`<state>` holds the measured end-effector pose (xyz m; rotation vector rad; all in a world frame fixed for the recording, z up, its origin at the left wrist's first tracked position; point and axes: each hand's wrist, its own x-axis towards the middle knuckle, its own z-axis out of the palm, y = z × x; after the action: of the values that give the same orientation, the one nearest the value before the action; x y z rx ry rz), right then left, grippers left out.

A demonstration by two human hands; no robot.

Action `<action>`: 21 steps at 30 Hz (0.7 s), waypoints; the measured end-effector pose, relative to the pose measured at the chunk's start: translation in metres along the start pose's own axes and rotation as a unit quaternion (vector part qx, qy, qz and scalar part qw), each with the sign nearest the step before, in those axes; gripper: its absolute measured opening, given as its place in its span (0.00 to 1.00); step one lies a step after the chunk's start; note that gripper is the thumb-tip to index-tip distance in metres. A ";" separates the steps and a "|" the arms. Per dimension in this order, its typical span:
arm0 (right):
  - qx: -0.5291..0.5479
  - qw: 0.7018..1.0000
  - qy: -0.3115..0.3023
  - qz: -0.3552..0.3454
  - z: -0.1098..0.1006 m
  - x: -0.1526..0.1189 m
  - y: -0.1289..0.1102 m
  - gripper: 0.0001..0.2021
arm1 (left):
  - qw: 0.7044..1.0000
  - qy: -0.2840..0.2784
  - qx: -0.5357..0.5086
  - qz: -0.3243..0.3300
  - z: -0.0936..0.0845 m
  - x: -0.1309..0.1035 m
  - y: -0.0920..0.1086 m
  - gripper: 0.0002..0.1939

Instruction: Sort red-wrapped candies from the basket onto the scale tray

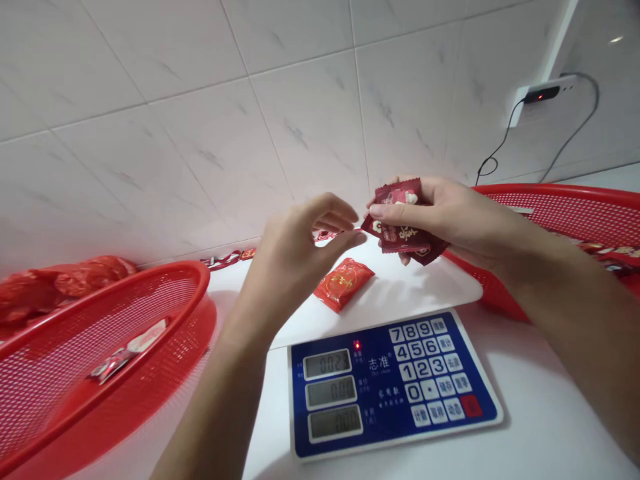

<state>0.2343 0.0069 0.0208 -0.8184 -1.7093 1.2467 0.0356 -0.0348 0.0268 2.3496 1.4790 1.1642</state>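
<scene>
Dark red snack packets [400,223], several in a fanned stack, are gripped in my right hand [427,207], the thumb pressed on top. My left hand [313,237] curves beside them, its thumb and fingers apart and nothing visible between them. The fingertips come close to the packets' left corner; I cannot tell whether they touch. Below the hands, one bright red packet [344,283] with gold print lies on the white pan [425,280] of a digital scale [395,387]. The scale's blue panel has number keys and three displays, and a red light glows on it.
On the left stands a red mesh basket [187,283] with a packet [130,350] inside. Another red basket [555,197] at the right holds packets. Red plastic bags [65,283] lie far left. A power strip [545,97] with cables hangs on the tiled wall [305,113].
</scene>
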 end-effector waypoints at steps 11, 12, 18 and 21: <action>0.127 0.989 -0.036 0.072 0.006 0.008 0.009 0.07 | 0.965 -0.167 0.163 -0.122 0.022 0.004 -0.049 0.10; 0.140 0.986 -0.048 0.072 0.006 0.009 0.011 0.07 | 0.969 -0.148 0.159 -0.117 0.022 0.004 -0.049 0.10; 0.208 0.977 -0.021 0.042 0.018 0.015 0.026 0.17 | 0.989 -0.128 -0.007 -0.081 0.002 0.003 -0.029 0.21; 0.244 0.970 0.007 0.009 0.025 0.015 0.029 0.20 | 0.982 -0.126 -0.109 -0.089 0.001 0.001 -0.012 0.15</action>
<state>0.2056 0.0186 -0.0067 -0.5426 -1.2989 1.5804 0.0282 -0.0273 0.0207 2.0813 1.3664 0.8959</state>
